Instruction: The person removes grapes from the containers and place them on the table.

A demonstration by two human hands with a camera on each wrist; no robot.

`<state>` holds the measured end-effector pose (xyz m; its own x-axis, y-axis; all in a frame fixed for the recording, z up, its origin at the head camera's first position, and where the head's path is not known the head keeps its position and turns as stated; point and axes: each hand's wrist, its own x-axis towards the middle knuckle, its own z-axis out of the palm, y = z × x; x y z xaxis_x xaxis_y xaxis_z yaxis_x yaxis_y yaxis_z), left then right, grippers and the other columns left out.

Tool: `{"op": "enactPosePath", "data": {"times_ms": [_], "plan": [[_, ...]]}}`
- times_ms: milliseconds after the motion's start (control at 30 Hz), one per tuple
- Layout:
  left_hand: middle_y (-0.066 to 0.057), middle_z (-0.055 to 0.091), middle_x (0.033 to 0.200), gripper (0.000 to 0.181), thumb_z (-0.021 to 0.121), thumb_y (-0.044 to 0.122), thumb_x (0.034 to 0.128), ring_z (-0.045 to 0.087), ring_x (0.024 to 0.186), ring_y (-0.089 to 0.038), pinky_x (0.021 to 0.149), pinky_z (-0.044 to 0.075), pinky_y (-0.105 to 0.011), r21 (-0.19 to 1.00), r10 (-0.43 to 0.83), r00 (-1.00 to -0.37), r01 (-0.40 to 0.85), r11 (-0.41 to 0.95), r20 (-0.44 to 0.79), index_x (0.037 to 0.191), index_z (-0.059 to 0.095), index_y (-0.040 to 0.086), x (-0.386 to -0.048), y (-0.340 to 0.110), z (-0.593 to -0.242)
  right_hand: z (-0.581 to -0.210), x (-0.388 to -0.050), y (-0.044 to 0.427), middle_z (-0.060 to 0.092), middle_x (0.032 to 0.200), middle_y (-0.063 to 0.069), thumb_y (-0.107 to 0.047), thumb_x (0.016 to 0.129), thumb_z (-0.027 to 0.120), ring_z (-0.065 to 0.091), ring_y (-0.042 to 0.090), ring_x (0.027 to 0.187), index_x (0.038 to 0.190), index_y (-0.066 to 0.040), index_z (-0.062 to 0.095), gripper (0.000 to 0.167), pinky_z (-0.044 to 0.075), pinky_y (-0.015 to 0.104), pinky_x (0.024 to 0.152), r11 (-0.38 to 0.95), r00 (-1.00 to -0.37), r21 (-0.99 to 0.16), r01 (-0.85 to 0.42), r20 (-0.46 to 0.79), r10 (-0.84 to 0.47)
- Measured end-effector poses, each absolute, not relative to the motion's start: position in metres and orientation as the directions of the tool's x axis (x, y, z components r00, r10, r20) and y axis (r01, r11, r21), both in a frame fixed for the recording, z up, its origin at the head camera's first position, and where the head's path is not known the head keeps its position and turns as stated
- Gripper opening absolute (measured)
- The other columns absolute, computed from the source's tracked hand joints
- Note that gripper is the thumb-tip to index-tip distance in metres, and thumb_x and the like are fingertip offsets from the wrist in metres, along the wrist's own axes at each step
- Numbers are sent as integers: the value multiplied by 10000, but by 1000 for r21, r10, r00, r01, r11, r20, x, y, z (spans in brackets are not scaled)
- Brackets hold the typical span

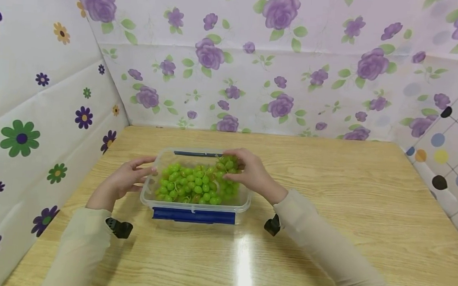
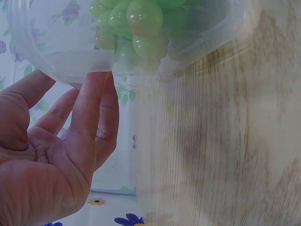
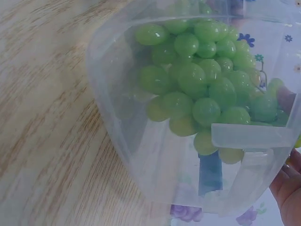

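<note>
A clear plastic box [image 1: 194, 206] with blue side clips stands on the table, holding a heap of green grapes [image 1: 192, 180]. My left hand [image 1: 124, 178] is at the box's left end, its extended fingers touching the rim; in the left wrist view a fingertip [image 2: 96, 77] meets the clear tab under it. Over the box's right end my right hand [image 1: 250, 172] holds a bunch of green grapes [image 1: 226, 163] between thumb and fingers. In the right wrist view that hand [image 3: 289, 188] shows only in part, beyond the box wall, and its grip is mostly hidden.
The box rests on a wood-grain table [image 1: 328, 178]. A flowered sheet [image 1: 248, 66] rises at the back, with patterned sheets at both sides. Both wrists carry small black cameras, and the left one [image 1: 119, 228] is close to the tabletop.
</note>
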<state>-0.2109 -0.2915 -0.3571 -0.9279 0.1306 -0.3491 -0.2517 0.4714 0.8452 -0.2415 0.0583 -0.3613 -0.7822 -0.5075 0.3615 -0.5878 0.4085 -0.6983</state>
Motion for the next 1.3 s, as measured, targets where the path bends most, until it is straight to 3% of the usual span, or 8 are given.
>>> {"op": "enactPosePath", "data": {"times_ms": [567, 967, 1300], "plan": [[-260, 347, 1474, 662, 474, 406, 993, 516, 1219, -362, 899, 508, -428, 843, 140, -922, -258, 472, -360, 1536, 184, 163, -210, -289, -354, -352, -234, 67, 566, 1239, 150, -69, 770, 785, 656, 289, 970, 1303, -28, 543, 587, 541, 336, 839, 308, -823, -795, -522, 376, -425], [-268, 328, 1478, 678, 482, 417, 987, 502, 1222, -356, 859, 525, -384, 850, 144, -923, -257, 461, -357, 1537, 176, 164, -208, -289, -354, -342, -235, 73, 591, 1205, 153, -67, 765, 790, 673, 283, 936, 1302, -28, 542, 593, 549, 340, 820, 288, -813, -789, -542, 405, -419], [-263, 331, 1477, 674, 485, 406, 988, 559, 1154, -262, 860, 523, -381, 854, 147, -923, -257, 453, -356, 1537, 177, 166, -210, -291, -356, -331, -236, 78, 567, 1250, 136, -77, 777, 782, 668, 274, 950, 1318, -51, 534, 595, 550, 300, 811, 280, -797, -772, -571, 439, -414]]}}
